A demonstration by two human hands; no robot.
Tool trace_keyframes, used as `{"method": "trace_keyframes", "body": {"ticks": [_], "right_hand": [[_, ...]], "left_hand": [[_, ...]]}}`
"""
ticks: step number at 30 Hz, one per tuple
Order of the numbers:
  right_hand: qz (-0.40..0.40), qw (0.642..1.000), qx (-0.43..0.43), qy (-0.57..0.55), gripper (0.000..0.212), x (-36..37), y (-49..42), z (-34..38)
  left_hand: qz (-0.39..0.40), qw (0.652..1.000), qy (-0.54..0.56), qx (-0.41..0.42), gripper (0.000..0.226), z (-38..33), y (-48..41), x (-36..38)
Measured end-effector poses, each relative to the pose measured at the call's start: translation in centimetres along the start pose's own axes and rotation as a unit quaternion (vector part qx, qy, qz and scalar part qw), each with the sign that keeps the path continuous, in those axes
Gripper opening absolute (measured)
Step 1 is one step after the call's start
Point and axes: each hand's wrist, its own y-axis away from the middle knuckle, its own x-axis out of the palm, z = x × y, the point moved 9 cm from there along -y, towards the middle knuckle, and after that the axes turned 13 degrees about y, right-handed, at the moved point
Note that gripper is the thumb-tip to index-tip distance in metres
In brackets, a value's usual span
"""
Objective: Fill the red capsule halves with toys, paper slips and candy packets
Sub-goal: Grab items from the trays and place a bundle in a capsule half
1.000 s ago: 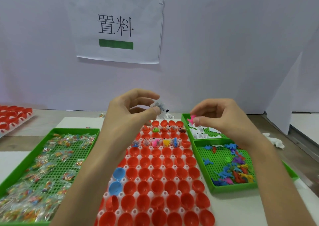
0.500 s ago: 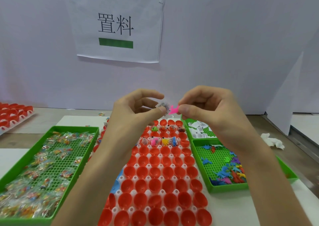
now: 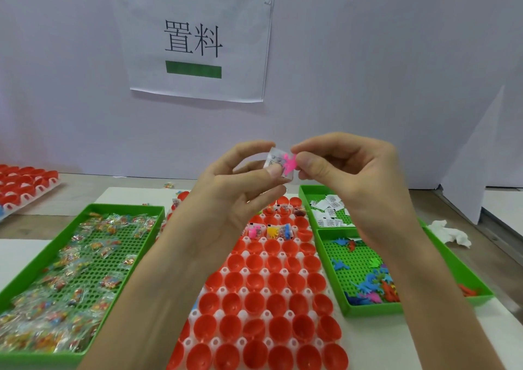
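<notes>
A white tray of red capsule halves (image 3: 271,293) lies in front of me; a few far halves hold toys and slips. Raised above its far end, my left hand (image 3: 235,191) pinches a small clear packet with a paper slip (image 3: 274,160). My right hand (image 3: 348,177) presses a pink toy (image 3: 289,163) against that packet. The two hands meet fingertip to fingertip.
A green tray of candy packets (image 3: 70,270) is on the left. On the right, a green tray (image 3: 365,309) holds coloured toys and a smaller one (image 3: 325,214) paper slips. More red halves (image 3: 25,183) sit far left. A paper sign (image 3: 195,38) hangs on the wall.
My right hand carried the pink toy left and up from above the slip tray until it met the packet in my left hand, which rose slightly.
</notes>
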Motion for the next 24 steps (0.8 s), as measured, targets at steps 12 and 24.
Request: {"method": "trace_keyframes", "body": {"ticks": [12, 24], "right_hand": [[-0.027, 1.000, 0.000, 0.008, 0.006, -0.3, 0.1, 0.2], [-0.045, 0.998, -0.015, 0.045, 0.004, 0.1, 0.5, 1.3]], "left_hand": [[0.033, 0.999, 0.011, 0.039, 0.022, -0.2, -0.3, 0.6], [0.020, 0.998, 0.020, 0.065, 0.008, -0.3, -0.1, 0.8]]}}
